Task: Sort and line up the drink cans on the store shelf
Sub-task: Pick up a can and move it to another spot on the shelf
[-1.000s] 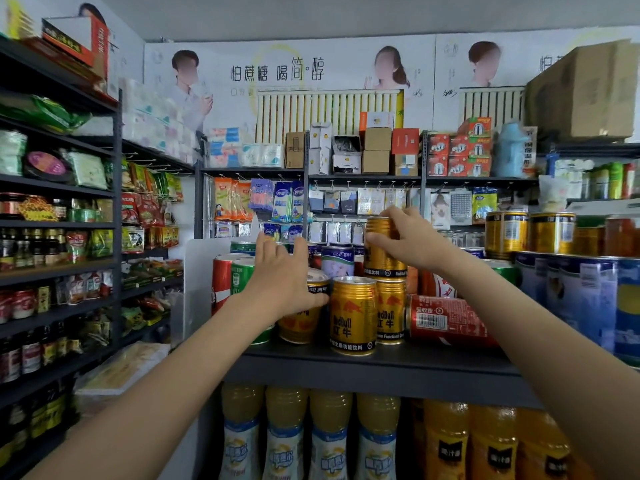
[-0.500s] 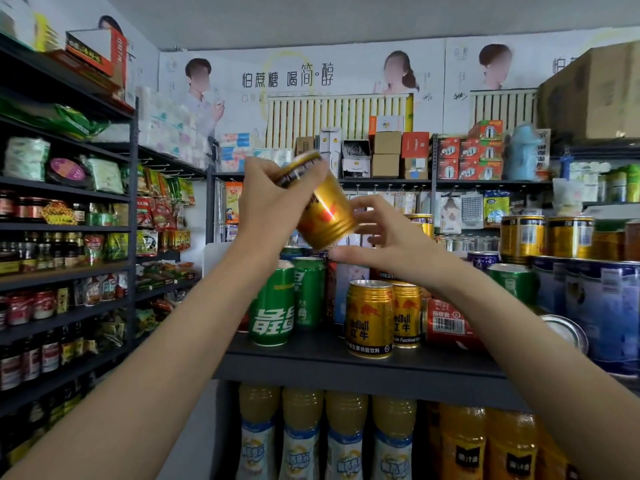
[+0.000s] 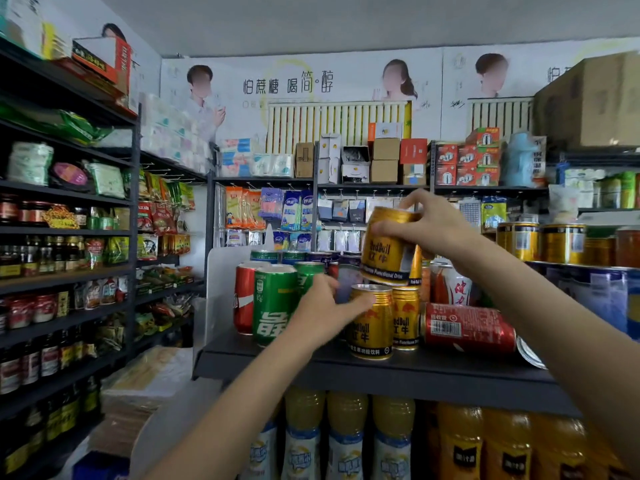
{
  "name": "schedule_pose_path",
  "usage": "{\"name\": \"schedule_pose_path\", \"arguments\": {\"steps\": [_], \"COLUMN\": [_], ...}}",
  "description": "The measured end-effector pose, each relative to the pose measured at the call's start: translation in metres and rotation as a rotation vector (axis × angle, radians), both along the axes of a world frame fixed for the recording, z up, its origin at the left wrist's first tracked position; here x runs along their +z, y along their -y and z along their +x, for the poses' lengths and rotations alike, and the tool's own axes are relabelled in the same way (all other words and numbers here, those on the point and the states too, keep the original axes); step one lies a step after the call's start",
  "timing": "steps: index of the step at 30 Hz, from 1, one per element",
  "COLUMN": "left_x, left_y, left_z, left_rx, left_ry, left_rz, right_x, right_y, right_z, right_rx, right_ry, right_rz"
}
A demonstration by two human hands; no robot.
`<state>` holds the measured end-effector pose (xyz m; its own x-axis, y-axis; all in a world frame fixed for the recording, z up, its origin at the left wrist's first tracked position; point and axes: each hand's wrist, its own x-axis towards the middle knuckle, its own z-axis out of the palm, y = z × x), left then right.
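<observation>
My right hand [image 3: 434, 226] grips a gold Red Bull can [image 3: 388, 252] from the top and side and holds it slightly tilted just above the shelf cans. Directly under it, two more gold cans stand upright on the dark shelf [image 3: 346, 372]: a front one [image 3: 372, 327] and a second [image 3: 406, 320] to its right. My left hand [image 3: 323, 308] wraps the left side of the front gold can, thumb across its upper rim. To the left stand a green can [image 3: 273, 303] and a red cola can [image 3: 244, 299]. A red can [image 3: 467, 329] lies on its side at the right.
More cans fill the shelf's back row behind the green can. Large blue and gold tins [image 3: 588, 289] crowd the right end. Yellow drink bottles [image 3: 346, 445] and orange juice bottles [image 3: 502, 452] stand on the shelf below. Stocked racks [image 3: 69, 271] line the left wall.
The gold can passed from my left hand, held high and tilted, to my right hand, which now holds it over the standing gold cans. My left hand dropped to the front gold can.
</observation>
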<state>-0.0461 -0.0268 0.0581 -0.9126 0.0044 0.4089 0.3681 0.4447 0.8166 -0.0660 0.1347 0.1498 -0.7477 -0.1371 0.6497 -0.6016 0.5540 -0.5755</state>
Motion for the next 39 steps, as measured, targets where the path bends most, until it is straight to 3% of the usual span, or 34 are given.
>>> {"name": "schedule_pose_path", "arguments": {"steps": [5, 19, 32, 35, 39], "left_x": [-0.024, -0.034, -0.033, -0.024, -0.014], "left_y": [-0.014, -0.009, 0.0, 0.017, 0.052], "left_z": [-0.025, -0.036, -0.032, -0.022, -0.013], "left_rx": [0.086, 0.109, 0.138, 0.175, 0.5], "left_ry": [-0.006, -0.125, -0.168, -0.319, -0.618], "left_rz": [-0.201, -0.142, -0.246, -0.196, -0.085], "right_x": [-0.01, -0.004, -0.015, -0.019, -0.025], "right_y": [0.008, 0.016, 0.022, 0.021, 0.022], "right_z": [-0.013, -0.028, -0.03, -0.026, -0.023], "right_rx": [-0.059, 0.015, -0.108, -0.087, -0.039], "right_ry": [-0.081, -0.147, -0.228, -0.235, -0.27], "right_rz": [0.192, 0.44, 0.594, 0.615, 0.562]}}
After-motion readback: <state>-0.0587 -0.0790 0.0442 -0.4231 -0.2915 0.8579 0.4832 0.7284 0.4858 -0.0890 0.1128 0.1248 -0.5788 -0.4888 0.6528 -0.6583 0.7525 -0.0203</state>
